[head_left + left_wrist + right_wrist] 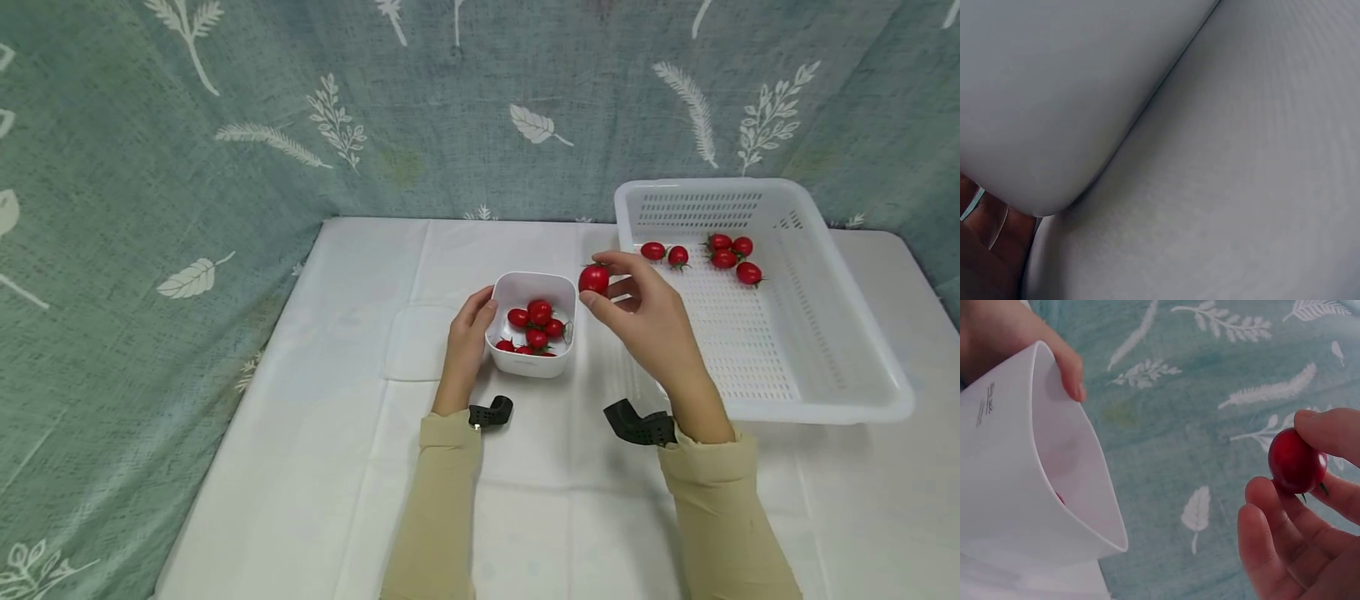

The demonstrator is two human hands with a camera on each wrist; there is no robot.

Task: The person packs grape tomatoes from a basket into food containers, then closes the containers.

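My right hand pinches a red cherry tomato between thumb and fingertips, just right of a square white container. Green sepals show under that tomato in the right wrist view. Several cherry tomatoes lie inside the container. At its left side my left hand holds the container, the thumb at the rim. Only part of the left hand shows in the left wrist view, beside the container's wall.
To the right stands a large white perforated basket, with several cherry tomatoes towards its back. A flat, clear square lid-like piece lies left of the container on the white-covered table. Green leaf-patterned cloth hangs behind.
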